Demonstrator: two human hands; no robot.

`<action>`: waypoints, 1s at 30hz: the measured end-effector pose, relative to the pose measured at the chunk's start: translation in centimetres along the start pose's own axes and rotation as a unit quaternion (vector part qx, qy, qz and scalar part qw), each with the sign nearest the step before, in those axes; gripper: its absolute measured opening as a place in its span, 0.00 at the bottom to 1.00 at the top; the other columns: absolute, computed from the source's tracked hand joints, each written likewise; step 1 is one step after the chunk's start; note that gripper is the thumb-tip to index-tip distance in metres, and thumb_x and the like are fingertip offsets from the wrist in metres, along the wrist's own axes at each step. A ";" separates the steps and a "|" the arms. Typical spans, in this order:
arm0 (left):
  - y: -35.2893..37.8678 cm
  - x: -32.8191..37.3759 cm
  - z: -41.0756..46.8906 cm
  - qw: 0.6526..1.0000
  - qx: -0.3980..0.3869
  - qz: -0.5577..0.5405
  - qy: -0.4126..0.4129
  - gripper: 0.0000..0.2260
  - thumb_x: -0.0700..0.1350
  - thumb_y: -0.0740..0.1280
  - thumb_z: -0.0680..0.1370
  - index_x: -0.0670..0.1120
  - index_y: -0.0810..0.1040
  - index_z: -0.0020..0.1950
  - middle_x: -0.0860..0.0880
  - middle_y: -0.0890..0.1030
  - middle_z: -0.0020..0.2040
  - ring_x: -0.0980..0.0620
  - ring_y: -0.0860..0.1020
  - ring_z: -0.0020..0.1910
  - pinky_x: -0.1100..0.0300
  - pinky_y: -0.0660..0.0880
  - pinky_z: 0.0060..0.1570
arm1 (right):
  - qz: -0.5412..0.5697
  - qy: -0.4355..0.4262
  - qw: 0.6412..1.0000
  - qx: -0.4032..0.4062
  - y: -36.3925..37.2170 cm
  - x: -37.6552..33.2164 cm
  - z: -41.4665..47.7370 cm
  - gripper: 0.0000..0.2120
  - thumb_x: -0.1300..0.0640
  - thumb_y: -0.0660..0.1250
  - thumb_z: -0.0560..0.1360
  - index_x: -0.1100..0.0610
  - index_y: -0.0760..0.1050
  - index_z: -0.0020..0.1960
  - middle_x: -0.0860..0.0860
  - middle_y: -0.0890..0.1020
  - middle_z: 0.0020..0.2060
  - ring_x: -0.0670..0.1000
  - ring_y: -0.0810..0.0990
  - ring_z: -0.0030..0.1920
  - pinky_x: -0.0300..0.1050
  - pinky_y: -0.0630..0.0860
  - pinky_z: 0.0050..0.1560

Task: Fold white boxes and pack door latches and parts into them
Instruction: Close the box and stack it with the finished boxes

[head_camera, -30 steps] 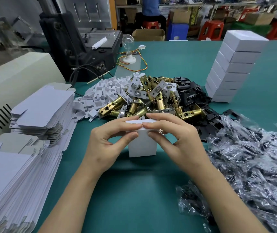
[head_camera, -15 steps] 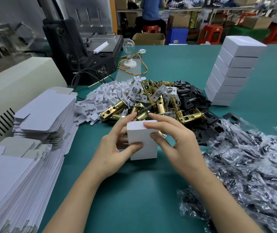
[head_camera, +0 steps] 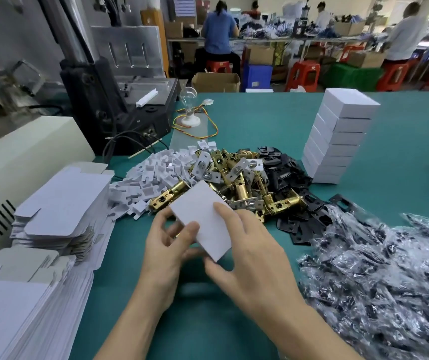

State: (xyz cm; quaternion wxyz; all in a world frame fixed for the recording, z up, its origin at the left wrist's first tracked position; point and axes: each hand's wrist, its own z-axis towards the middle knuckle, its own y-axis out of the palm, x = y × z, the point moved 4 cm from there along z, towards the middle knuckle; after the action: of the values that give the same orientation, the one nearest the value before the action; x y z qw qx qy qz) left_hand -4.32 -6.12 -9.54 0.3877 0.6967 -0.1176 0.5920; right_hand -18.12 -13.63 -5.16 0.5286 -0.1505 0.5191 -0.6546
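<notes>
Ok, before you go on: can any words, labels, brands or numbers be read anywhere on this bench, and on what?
No text can be read in this view.
white box, held by the left hand and right hand: visible face blank.
stack of closed boxes: visible faces blank.
flat box blanks: blank.
black machine: no legible marking.
cardboard cartons at the back: too far and blurred to tell.

Green table (head_camera: 260, 120) bears brass latches (head_camera: 242, 189), flat cartons (head_camera: 60, 203), stacked boxes (head_camera: 338, 141)
</notes>
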 end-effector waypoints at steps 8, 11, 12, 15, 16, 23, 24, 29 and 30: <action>0.0 0.2 0.1 0.998 -0.047 -0.046 -0.005 0.25 0.59 0.59 0.81 0.45 0.73 0.72 0.39 0.85 0.61 0.38 0.86 0.55 0.52 0.84 0.44 | 0.175 0.091 0.976 0.095 -7.2 4.7 11.8 0.35 0.48 0.76 0.72 0.50 0.66 0.74 0.46 0.74 0.59 0.46 0.75 0.56 0.40 0.76 0.54; 0.0 0.1 0.0 0.998 -0.055 -0.039 -0.011 0.25 0.59 0.59 0.81 0.44 0.74 0.70 0.38 0.85 0.61 0.37 0.86 0.54 0.51 0.84 0.44 | 0.153 0.164 0.973 0.060 -7.3 8.4 19.7 0.36 0.50 0.76 0.72 0.54 0.66 0.75 0.53 0.76 0.63 0.52 0.76 0.56 0.47 0.75 0.51; 0.0 0.0 0.1 0.998 -0.057 -0.035 -0.012 0.25 0.59 0.60 0.81 0.43 0.75 0.69 0.39 0.85 0.60 0.37 0.86 0.54 0.50 0.85 0.44 | 0.147 0.192 0.969 0.043 -6.5 9.6 21.8 0.35 0.49 0.76 0.73 0.56 0.67 0.75 0.54 0.76 0.65 0.53 0.76 0.55 0.47 0.74 0.51; 0.1 -0.2 0.2 0.998 -0.058 -0.030 -0.014 0.25 0.61 0.64 0.79 0.44 0.78 0.66 0.40 0.85 0.61 0.36 0.86 0.54 0.48 0.84 0.42 | 0.081 0.241 0.967 -0.010 -3.3 12.7 26.8 0.27 0.48 0.74 0.73 0.62 0.75 0.65 0.60 0.81 0.59 0.57 0.81 0.49 0.57 0.81 0.52; 0.1 -0.2 0.2 0.998 -0.060 -0.029 -0.014 0.25 0.62 0.64 0.77 0.46 0.79 0.65 0.40 0.85 0.61 0.36 0.86 0.54 0.48 0.84 0.41 | 0.045 0.245 0.968 -0.026 -2.1 13.4 28.0 0.22 0.47 0.74 0.72 0.64 0.78 0.56 0.61 0.83 0.52 0.58 0.80 0.44 0.56 0.81 0.46; 0.3 -0.7 0.3 0.995 -0.098 0.020 -0.012 0.18 0.60 0.65 0.75 0.51 0.85 0.56 0.43 0.85 0.61 0.38 0.87 0.53 0.50 0.84 0.40 | -0.074 0.240 0.964 -0.090 5.1 15.9 32.5 0.23 0.40 0.74 0.71 0.59 0.72 0.44 0.54 0.78 0.43 0.58 0.77 0.45 0.46 0.70 0.40; 0.3 -0.8 0.3 0.994 -0.101 0.028 -0.011 0.18 0.59 0.66 0.74 0.51 0.85 0.56 0.43 0.85 0.61 0.39 0.87 0.52 0.50 0.84 0.40 | -0.080 0.238 0.962 -0.105 5.9 15.9 32.9 0.25 0.39 0.75 0.71 0.59 0.72 0.48 0.54 0.78 0.46 0.58 0.77 0.46 0.46 0.70 0.41; 0.3 -0.6 0.3 0.993 -0.110 0.044 -0.009 0.20 0.57 0.67 0.74 0.44 0.83 0.57 0.42 0.86 0.60 0.40 0.87 0.52 0.51 0.84 0.40 | -0.150 0.211 0.945 -0.201 8.5 15.8 33.2 0.32 0.28 0.71 0.70 0.56 0.69 0.53 0.52 0.76 0.48 0.57 0.76 0.49 0.46 0.73 0.42; 0.3 -0.6 0.3 0.993 -0.108 0.049 -0.009 0.22 0.57 0.67 0.74 0.43 0.82 0.58 0.43 0.86 0.60 0.40 0.87 0.52 0.52 0.84 0.40 | -0.161 0.208 0.940 -0.218 8.9 15.8 33.1 0.32 0.28 0.69 0.70 0.55 0.70 0.53 0.52 0.77 0.49 0.58 0.77 0.49 0.48 0.76 0.46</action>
State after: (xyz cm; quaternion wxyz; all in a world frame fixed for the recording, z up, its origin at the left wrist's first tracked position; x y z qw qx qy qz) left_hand -4.39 -6.70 -9.95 0.4301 0.6493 -0.2184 0.5881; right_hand 5.10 -43.37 -4.42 0.2507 -0.2041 0.7163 -0.6184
